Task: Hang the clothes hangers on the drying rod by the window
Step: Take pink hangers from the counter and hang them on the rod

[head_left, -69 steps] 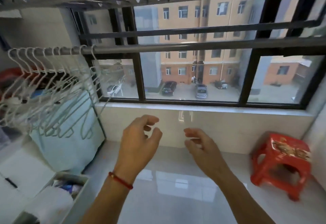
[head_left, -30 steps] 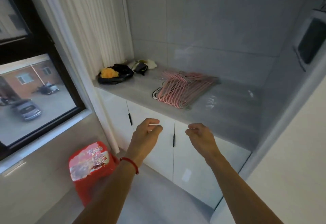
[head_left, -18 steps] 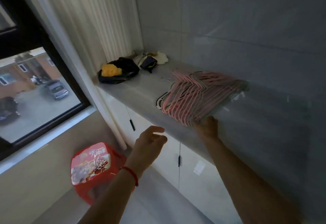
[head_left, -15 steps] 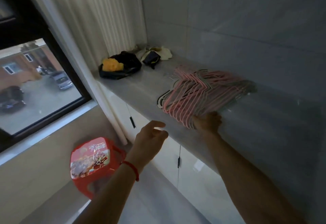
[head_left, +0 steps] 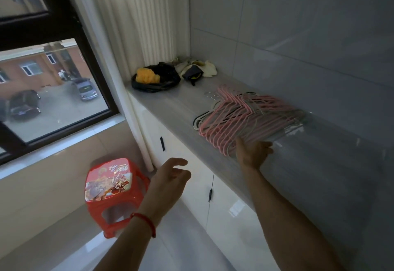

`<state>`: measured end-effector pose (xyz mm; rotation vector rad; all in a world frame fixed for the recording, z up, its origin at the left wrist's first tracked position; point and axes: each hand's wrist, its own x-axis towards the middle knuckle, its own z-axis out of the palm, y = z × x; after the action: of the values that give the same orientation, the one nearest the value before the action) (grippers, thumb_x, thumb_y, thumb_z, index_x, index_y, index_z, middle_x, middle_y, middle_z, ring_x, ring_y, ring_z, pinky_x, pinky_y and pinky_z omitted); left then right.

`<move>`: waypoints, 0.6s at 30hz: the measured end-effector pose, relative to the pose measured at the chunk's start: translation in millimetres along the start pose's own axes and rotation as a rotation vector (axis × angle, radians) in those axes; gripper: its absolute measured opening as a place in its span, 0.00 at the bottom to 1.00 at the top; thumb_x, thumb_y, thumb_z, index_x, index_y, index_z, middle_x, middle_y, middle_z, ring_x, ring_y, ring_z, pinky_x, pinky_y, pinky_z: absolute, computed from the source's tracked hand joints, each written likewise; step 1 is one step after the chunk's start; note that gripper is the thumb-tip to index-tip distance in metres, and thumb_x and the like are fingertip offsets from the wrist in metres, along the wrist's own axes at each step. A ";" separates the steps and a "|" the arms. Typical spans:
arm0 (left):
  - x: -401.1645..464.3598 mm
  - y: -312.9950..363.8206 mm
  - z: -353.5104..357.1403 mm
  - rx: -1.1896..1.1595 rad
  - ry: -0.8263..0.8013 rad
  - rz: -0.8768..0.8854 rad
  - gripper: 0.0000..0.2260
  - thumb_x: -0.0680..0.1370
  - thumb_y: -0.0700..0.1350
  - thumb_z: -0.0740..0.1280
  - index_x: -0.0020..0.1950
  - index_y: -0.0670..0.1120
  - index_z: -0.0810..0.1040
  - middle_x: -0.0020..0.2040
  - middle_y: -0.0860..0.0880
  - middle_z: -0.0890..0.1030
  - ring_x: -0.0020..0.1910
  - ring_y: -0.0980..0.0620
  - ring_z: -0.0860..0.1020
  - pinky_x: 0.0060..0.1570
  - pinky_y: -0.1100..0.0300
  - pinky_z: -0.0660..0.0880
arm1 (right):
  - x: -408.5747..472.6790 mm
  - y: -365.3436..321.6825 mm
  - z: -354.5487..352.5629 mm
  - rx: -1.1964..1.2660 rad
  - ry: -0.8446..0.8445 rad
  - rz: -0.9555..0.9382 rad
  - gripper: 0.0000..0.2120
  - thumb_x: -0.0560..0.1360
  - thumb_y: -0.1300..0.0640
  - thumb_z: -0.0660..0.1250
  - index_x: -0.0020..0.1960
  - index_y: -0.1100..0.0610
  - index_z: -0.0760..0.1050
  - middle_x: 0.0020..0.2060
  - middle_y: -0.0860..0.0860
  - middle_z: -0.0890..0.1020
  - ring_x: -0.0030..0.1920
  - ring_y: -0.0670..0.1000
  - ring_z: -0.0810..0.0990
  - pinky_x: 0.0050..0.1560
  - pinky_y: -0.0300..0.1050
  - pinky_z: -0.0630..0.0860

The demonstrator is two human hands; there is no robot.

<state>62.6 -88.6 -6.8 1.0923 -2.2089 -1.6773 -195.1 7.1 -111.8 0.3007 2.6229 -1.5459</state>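
Hangers (head_left: pixel 245 119), mostly pink with a few pale and dark ones among them, are heaped in an overlapping fan on the grey countertop (head_left: pixel 170 108), their hooks pointing toward the curtain end and their lower bars turned toward the near edge. That orientation seems to explain the approach: the right hand (head_left: pixel 253 153) is laid at the near edge of the heap, where the bars can be gathered together. Its fingers are extended into the bottom of the stack and touch it; whether any bar is actually pinched cannot be told, since the fingertips are hidden among the wires. The left hand (head_left: pixel 170 176) is held free in front of the white cabinet doors (head_left: pixel 191 185), fingers loosely spread and holding nothing, probably kept ready to steady or receive the bundle. The drying rod is not in view; only part of the window (head_left: pixel 53 91) is seen at the left, so the load is judged to need carrying there. A tangle is the likely trouble, as the wires are interlocked. A red stool (head_left: pixel 108 181) stands on the floor below the sill, and a black bag (head_left: pixel 155 78) with something yellow in it lies at the far end of the counter, beside some crumpled cloth (head_left: pixel 200 70).
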 end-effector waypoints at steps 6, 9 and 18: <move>-87.2 -41.9 -24.2 -0.220 0.041 -0.012 0.10 0.76 0.48 0.69 0.57 0.51 0.81 0.54 0.44 0.84 0.53 0.47 0.83 0.53 0.49 0.81 | -149.2 19.0 -33.4 0.097 -0.161 -0.309 0.40 0.72 0.52 0.75 0.76 0.62 0.59 0.62 0.60 0.71 0.54 0.57 0.75 0.48 0.49 0.73; -142.7 -73.3 -45.0 -0.320 0.080 -0.030 0.10 0.82 0.47 0.67 0.60 0.46 0.81 0.55 0.44 0.84 0.54 0.45 0.83 0.55 0.49 0.82 | -242.6 35.1 -38.6 0.130 -0.403 -0.416 0.43 0.71 0.53 0.76 0.79 0.56 0.57 0.59 0.52 0.74 0.49 0.53 0.79 0.41 0.44 0.75; -354.1 -202.7 -166.6 -0.526 0.304 -0.120 0.13 0.81 0.52 0.65 0.51 0.45 0.85 0.52 0.40 0.86 0.48 0.45 0.84 0.57 0.47 0.79 | -558.3 90.3 -56.8 0.242 -1.224 -0.489 0.30 0.74 0.49 0.73 0.70 0.49 0.62 0.53 0.55 0.84 0.39 0.46 0.85 0.34 0.37 0.79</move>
<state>496.8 -15.0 -23.9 1.2385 -1.4303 -1.8402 371.1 28.5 -66.9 -1.0131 1.5576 -1.4136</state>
